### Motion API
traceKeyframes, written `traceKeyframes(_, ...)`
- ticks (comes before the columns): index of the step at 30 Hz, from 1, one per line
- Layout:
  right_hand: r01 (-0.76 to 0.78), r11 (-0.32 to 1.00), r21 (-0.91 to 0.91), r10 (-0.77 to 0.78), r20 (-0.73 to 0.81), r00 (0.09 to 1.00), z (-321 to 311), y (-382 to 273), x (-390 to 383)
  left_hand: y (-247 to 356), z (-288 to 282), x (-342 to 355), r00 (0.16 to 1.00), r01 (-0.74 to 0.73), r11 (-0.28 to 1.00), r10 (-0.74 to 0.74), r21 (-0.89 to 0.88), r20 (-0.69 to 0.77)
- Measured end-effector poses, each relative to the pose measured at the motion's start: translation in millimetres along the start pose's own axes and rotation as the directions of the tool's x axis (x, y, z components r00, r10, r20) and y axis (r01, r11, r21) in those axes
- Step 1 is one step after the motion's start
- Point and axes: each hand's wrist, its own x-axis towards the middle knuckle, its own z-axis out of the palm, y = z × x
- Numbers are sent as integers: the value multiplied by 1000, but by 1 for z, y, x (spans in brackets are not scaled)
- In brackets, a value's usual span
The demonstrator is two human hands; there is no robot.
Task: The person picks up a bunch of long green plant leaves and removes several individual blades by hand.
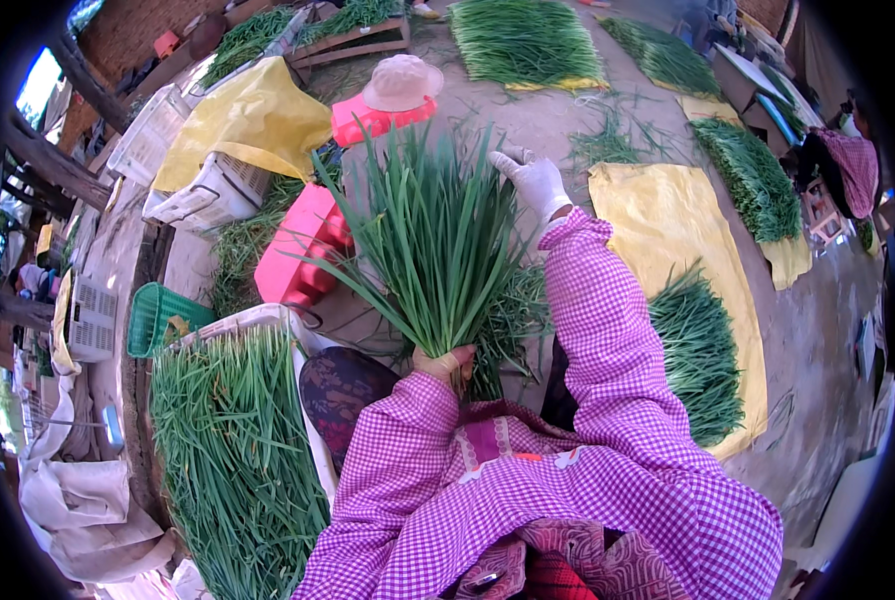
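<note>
The bunch was clasped low by the left hand, best kept gentle; for the right hand, grip couldn't be told.

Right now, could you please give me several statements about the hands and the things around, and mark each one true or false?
1. The left hand holds a green bunch near its lower end. True.
2. The right hand is bare. False: it wears a white glove.
3. A pale hat rests on a pink object. True.
4. The sheet under the greens at right is blue. False: it is yellow.
</note>
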Motion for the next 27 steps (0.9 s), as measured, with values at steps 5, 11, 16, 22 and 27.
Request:
traceKeyframes(5,36,999,11,-36,-24,999,12,14,4,0,4,-3,996,-62,998,64,-31,57)
traceKeyframes(11,-53,612,789,99,-9,995,11,14,1,-5,3,2,989,-89,988,102,-125,102)
traceKeyframes(16,-141,467,873,160,74,984,2,-2,-9,0,5,6,987,-91,992,101,-88,125)
traceKeyframes(22,-199,309,930,302,102,948,5,0,-12,8,12,0,992,-76,997,77,-20,98)
traceKeyframes(27,118,537,835,282,-310,908,-38,39,26,-18,3,4,970,-236,968,239,86,-31)
